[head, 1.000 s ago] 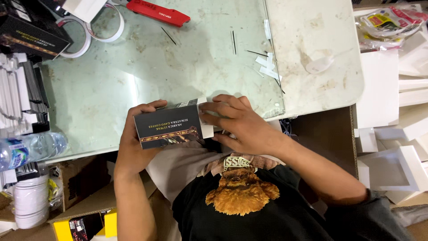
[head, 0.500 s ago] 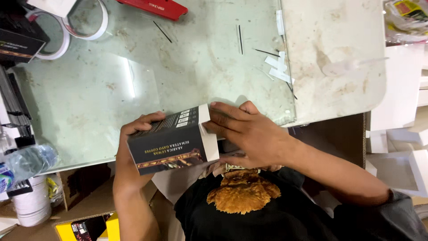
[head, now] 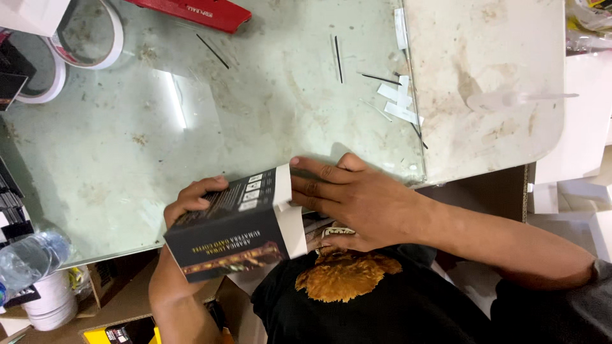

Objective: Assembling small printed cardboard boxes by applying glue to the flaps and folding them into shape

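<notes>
Hands work just past the glass tabletop's (head: 268,108) near edge: left hand (head: 185,210) grips a dark matte cardboard box (head: 229,232), right hand (head: 357,200) clasps its white end.

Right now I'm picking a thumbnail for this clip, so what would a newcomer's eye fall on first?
First, the dark box with a white end, held low in the middle over the table's near edge: the left hand grips its far side, the right hand lies across its white end. Behind spreads the smeared glass tabletop, with a red tool at the top edge and white tape rolls in the top left corner.
</notes>
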